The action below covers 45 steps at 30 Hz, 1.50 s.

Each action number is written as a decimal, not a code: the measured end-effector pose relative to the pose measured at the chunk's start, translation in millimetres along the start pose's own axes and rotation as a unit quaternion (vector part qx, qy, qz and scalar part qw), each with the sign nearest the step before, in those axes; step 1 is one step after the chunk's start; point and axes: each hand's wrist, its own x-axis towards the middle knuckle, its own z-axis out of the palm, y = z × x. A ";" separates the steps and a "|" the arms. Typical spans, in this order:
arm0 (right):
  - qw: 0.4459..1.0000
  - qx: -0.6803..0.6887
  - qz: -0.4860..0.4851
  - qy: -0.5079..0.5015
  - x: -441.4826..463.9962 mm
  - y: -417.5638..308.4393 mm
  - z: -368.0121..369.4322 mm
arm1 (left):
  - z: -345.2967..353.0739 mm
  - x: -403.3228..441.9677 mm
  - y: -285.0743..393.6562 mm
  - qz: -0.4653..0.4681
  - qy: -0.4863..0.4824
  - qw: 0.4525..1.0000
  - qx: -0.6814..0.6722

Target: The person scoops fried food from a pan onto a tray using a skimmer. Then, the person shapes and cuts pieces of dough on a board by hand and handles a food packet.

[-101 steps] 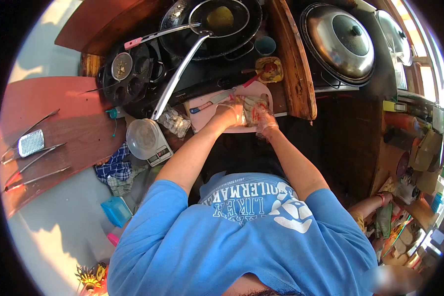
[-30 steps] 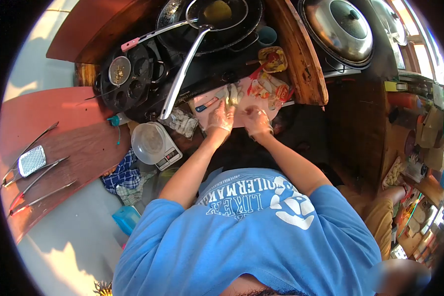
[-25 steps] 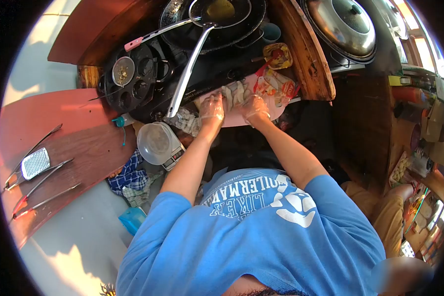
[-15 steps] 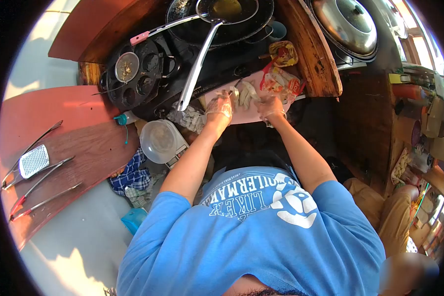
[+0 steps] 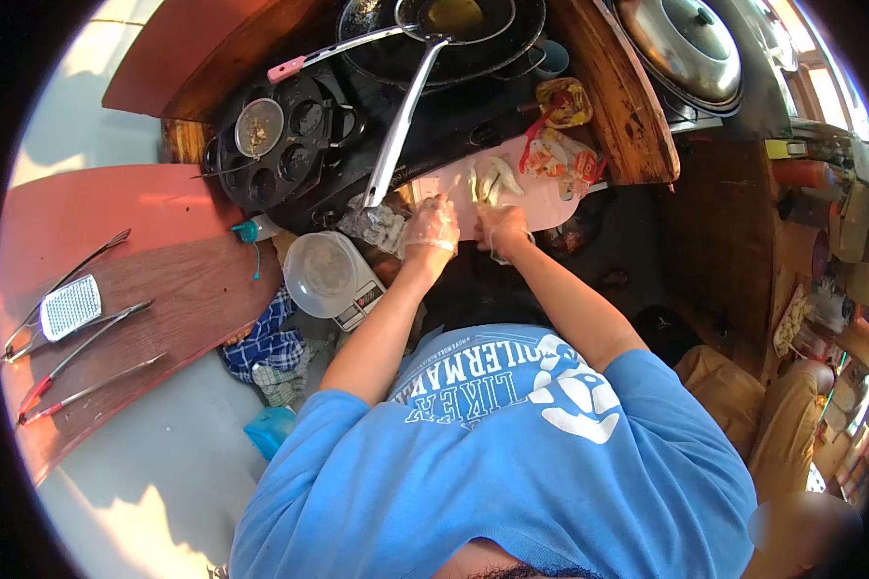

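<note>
A pink cutting board [image 5: 555,207] lies before me, with several pale, long food pieces [image 5: 497,178] on it. My left hand [image 5: 433,228], in a clear plastic glove, is at the board's near left edge. Its fingers are curled together, and what they hold, if anything, is too small to make out. Just right of it, my right hand [image 5: 503,231], also gloved, has its fingers closed at the near end of a pale food piece. A red-and-white plastic packet [image 5: 558,154] rests on the board's far right.
Left of the board are a clear plastic bag [image 5: 372,222] and a plastic tub [image 5: 319,273] on a scale [image 5: 365,307]. A strainer's long handle [image 5: 396,140] juts toward me from the wok [image 5: 357,43]. A round-hollow pan [image 5: 304,116] stands at the left; tongs [image 5: 77,362] lie on a wooden board.
My right hand has moved left, closer to my left hand, and has come to the near end of the pale pieces. The view has shifted slightly.
</note>
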 end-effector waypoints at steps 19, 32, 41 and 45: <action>0.757 0.644 0.106 0.025 -25.2 -19.5 15.3 | -20.5 8.9 9.8 0.017 -0.116 0.992 0.043; 0.722 0.692 0.005 -0.002 10.6 18.1 19.2 | -28.7 -39.8 -41.2 -0.019 -0.125 0.986 0.107; 0.713 0.687 0.077 -0.120 29.6 13.7 29.1 | 12.8 21.1 12.3 0.118 -0.025 0.993 0.004; 0.698 0.688 0.057 -0.192 44.1 30.7 37.4 | -5.8 17.6 18.6 0.083 -0.042 0.995 0.024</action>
